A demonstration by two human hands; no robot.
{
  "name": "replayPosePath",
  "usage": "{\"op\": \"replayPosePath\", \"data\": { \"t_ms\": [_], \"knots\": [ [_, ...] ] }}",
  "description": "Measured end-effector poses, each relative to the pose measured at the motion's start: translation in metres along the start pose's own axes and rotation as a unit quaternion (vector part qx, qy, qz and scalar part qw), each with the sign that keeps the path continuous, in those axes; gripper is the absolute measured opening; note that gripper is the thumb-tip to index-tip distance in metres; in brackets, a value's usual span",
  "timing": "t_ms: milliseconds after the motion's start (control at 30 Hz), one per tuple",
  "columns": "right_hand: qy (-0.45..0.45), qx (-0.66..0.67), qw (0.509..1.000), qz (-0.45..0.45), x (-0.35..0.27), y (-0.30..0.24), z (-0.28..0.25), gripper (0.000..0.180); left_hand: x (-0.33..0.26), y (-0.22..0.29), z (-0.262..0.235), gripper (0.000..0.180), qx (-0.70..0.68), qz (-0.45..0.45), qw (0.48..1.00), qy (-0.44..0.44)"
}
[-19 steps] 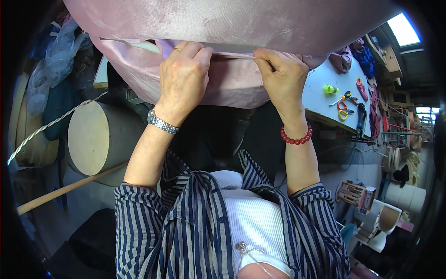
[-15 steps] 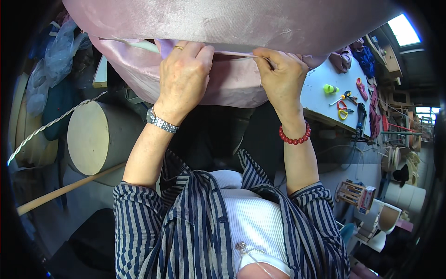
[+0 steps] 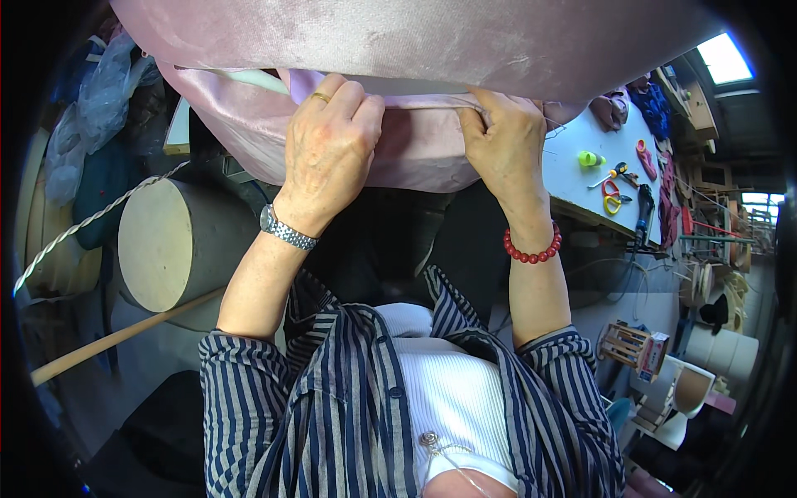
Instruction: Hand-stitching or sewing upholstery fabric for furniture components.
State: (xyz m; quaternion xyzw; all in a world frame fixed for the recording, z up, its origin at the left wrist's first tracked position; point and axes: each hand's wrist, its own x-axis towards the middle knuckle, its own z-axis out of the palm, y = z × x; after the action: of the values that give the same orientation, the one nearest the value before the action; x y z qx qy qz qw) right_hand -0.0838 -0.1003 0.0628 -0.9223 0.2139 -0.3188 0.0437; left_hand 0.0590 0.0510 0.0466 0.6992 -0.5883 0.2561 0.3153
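A large cushion-like piece covered in pink velvet fabric (image 3: 390, 37) fills the top of the view. Along its near side runs an open slit, with a white filling (image 3: 257, 80) and a bit of lilac cloth (image 3: 305, 85) showing inside. My left hand (image 3: 332, 141) is closed on the lower fabric edge at the slit's middle. To its right, my right hand (image 3: 510, 141) pinches the same edge between thumb and fingers. The folded strip of fabric is stretched between the two hands. Fingertips of both hands are partly hidden by the cloth.
On the right, a white table (image 3: 581, 183) carries a yellow-green spool (image 3: 590, 158), scissors with yellow and red handles (image 3: 612, 199) and a black power tool (image 3: 644, 214). A big cylinder (image 3: 158, 245), a wooden stick (image 3: 124, 336) and a twisted cord (image 3: 100, 220) are on the left.
My right hand has shifted slightly, its thumb now lying flatter along the fabric edge. The left hand has moved down very slightly, still gripping the edge.
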Motion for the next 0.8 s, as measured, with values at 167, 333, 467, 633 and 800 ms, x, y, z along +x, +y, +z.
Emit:
{"op": "replayPosePath", "data": {
  "t_ms": [167,333,467,633,800],
  "knots": [
    [0.027,0.052,0.997,-0.05,-0.002,0.003,0.003,0.014,-0.003,-0.002,0.002,0.009,-0.021,0.002,1.0,0.015],
    [0.055,0.069,0.995,-0.043,-0.002,0.0,0.005,0.011,-0.003,-0.004,0.002,0.009,-0.04,-0.011,0.999,0.011],
    [0.09,0.082,0.991,-0.051,-0.003,0.001,0.007,0.01,0.0,-0.005,0.002,0.014,-0.014,0.008,1.0,0.0],
    [0.11,0.11,0.987,-0.05,-0.004,0.003,0.012,0.009,0.004,-0.012,0.0,0.017,-0.014,0.054,0.998,-0.036],
    [0.121,0.177,0.977,-0.016,-0.005,0.002,0.014,0.009,0.006,-0.011,-0.003,0.012,-0.015,0.04,0.998,-0.043]
  ]
}}
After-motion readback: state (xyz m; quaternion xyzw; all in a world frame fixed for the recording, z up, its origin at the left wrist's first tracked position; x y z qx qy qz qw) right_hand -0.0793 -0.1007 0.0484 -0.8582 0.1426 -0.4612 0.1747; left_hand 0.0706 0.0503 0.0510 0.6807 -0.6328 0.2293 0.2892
